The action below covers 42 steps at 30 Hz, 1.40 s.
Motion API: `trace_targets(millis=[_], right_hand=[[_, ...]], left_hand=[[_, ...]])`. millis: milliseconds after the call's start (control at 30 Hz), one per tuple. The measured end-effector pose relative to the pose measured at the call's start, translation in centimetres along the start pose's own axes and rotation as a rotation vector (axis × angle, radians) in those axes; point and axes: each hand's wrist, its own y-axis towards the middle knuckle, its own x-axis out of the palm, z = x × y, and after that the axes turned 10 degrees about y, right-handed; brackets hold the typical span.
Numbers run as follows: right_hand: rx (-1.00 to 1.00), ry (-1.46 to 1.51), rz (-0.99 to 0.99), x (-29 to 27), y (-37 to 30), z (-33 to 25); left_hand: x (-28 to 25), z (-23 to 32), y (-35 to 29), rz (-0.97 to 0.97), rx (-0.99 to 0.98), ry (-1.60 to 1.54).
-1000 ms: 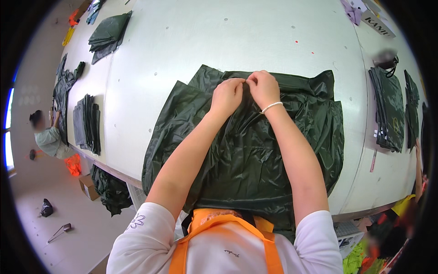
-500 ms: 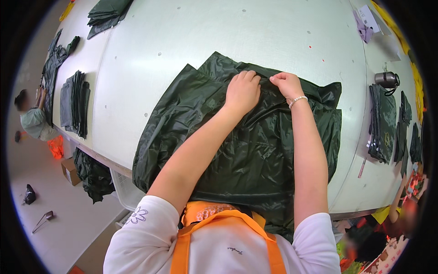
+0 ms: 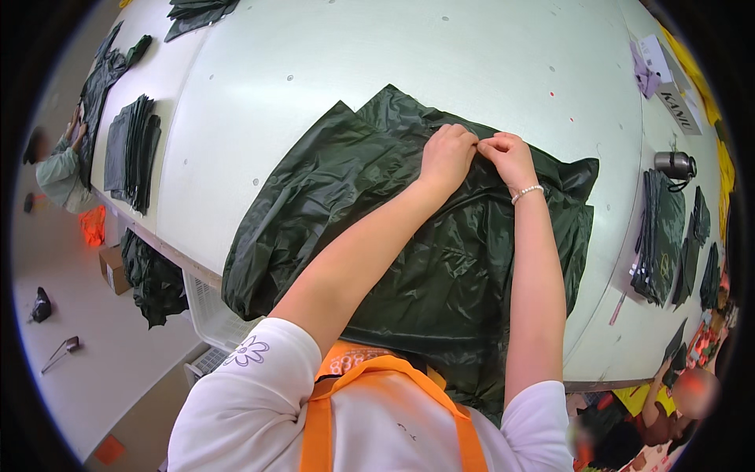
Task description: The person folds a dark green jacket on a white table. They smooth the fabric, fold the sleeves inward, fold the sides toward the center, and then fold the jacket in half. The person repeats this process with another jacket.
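Got one crinkly, shiny dark-green fabric piece [image 3: 377, 236] spread on the white worktop [image 3: 377, 47] right in front of me. My left hand [image 3: 450, 157] and right hand [image 3: 509, 159] reach forward over it, nearly meeting, fingers pinched on it near its far edge. One white plastic crate [image 3: 208, 303] down left, can't tell what's inside.

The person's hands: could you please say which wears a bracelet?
The right hand: it has a pale bracelet, whereas the left hand has none.
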Motion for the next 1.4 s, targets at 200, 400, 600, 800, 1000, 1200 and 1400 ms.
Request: trace_targets(millis=[200, 400, 600, 800, 1000, 1200, 1400], right_hand=[[-0.151, -0.011, 0.138, 0.6, -2.1, 0.3], [-0.531, -0.447, 0.257, 1.2, -2.8, 0.4], [-0.549, -0.468, 0.308, 1.3, -3.2, 0.2], [-0.641, -0.456, 0.306, 1.3, -3.8, -0.8], [-0.572, -0.461, 0.362, 1.0, -4.6, -0.7], [-0.488, -0.482, 0.350, 0.6, -5.4, -1.0], [-0.408, -0.447, 0.348, 0.0, -6.9, -2.1]], left_hand=[[-0.4, -0.3, 1.1, -0.157, -0.193, -0.122], [-1.8, 0.4, 1.6, -0.093, -0.160, 0.188], [-3.5, 0.8, 2.2, -0.234, -0.427, 0.220], [-1.8, 3.5, 0.9, -0.005, -0.120, 0.260], [-1.9, 4.0, 1.3, -0.079, -0.292, 0.171], [-4.1, 1.6, 1.2, 0.051, -0.332, 0.249], [-5.7, 0.9, 0.4, 0.087, -0.271, 0.176]])
